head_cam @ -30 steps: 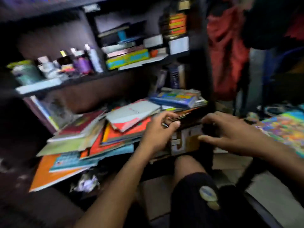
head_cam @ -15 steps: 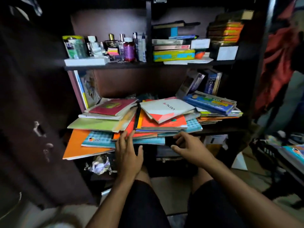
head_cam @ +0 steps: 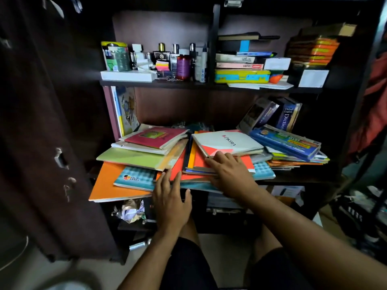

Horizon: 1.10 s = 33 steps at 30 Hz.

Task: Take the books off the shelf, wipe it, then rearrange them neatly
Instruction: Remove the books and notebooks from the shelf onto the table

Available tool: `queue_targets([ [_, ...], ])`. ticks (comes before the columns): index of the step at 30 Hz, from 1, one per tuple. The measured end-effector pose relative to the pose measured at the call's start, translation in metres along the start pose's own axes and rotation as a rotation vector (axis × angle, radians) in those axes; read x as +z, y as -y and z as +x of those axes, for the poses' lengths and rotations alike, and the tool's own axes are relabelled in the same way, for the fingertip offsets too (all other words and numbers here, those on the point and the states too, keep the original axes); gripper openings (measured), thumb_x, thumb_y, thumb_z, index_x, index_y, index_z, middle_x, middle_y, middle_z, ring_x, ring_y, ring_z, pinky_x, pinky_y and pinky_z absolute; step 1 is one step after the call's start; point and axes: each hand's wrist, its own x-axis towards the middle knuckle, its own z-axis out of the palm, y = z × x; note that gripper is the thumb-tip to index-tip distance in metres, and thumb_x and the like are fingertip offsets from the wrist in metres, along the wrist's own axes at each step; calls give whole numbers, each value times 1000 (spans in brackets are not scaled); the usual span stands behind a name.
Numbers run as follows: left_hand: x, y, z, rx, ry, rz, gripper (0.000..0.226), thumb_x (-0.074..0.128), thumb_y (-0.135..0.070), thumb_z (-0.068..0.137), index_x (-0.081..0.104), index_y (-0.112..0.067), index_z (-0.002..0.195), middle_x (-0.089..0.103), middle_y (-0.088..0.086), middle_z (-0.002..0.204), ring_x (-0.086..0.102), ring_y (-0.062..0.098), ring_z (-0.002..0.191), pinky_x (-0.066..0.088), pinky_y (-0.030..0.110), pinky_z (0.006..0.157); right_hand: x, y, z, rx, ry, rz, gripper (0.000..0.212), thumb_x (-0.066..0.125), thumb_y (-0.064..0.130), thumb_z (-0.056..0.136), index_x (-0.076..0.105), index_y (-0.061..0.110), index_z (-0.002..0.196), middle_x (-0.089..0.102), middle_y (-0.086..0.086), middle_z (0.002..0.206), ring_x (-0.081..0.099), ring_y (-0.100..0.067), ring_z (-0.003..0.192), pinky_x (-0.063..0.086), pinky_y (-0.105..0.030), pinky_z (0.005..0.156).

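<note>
A messy heap of books and notebooks covers the middle shelf [head_cam: 303, 178] of a dark cabinet. A white and red notebook [head_cam: 227, 142] lies on top in the middle, a maroon book [head_cam: 155, 137] at the left, a blue book [head_cam: 282, 144] at the right. An orange book [head_cam: 104, 185] hangs over the front edge. My left hand [head_cam: 170, 200] lies flat, fingers spread, at the heap's front edge. My right hand [head_cam: 231, 174] rests palm down on the red and orange notebooks, fingertips touching the white one. Neither hand grips anything.
The upper shelf [head_cam: 167, 83] carries perfume bottles [head_cam: 180, 59] and stacked books [head_cam: 240, 63]. A dictionary [head_cam: 287, 117] leans at the back right. The open cabinet door [head_cam: 41, 143] stands at the left. Crumpled paper [head_cam: 130, 211] lies on the lower shelf. My knees are below.
The view has turned to face the cabinet. My right hand moved up from below the shelf edge onto the middle pile. My left hand slid up to the heap's edge.
</note>
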Motion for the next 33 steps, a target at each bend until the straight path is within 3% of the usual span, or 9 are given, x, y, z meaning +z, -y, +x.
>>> queue_targets([
  [7,-3,-1,1,-17,46,17,68,78,-32,82,55,-28,146,44,8,155,34,31,140,44,56,105,-10,-28,16,-98,154,79,68,62,54,94,41,28,153,43,0,140,40,-22,126,42,-39,103],
  [10,-3,-2,1,-7,54,29,73,79,-33,81,52,-31,148,44,7,154,34,32,140,45,56,103,-15,-26,24,-114,156,64,70,64,57,91,42,30,152,44,1,137,41,-21,121,45,-40,97],
  [16,1,-3,-2,24,40,33,78,78,-33,79,47,-33,151,47,3,152,34,33,145,40,55,105,-18,-27,29,-97,175,107,77,54,72,88,41,31,151,46,1,136,42,-21,122,46,-42,100],
  [20,-1,-8,-3,69,8,6,70,69,-33,81,50,-35,149,53,2,142,34,32,146,36,56,108,-13,-11,31,-82,155,-12,84,56,73,87,38,19,149,44,-7,137,42,-28,121,48,-48,98],
  [25,-4,-11,1,111,-3,-44,64,60,-31,83,53,-33,147,61,-3,134,41,28,143,11,59,124,-16,-11,29,-106,159,-32,82,50,73,91,39,16,149,43,-9,139,41,-29,123,47,-45,98],
  [29,-7,-11,2,115,81,-80,71,56,-30,85,42,-34,154,61,-5,138,47,26,138,1,54,126,-20,-12,28,-152,189,-25,69,43,62,99,43,12,146,44,-9,139,43,-29,121,48,-45,96],
  [31,-11,-16,4,111,126,-131,71,55,-33,90,32,-38,157,61,-4,141,48,25,138,6,51,126,-19,-14,24,-185,142,-23,62,35,54,104,46,7,144,49,-12,138,48,-31,119,49,-45,93],
  [33,-23,-28,6,52,195,-207,64,48,-52,100,22,-44,158,57,-6,145,47,21,138,22,42,122,-18,-19,20,-216,-20,-53,61,27,49,105,56,4,136,59,-12,127,57,-32,108,54,-44,81],
])
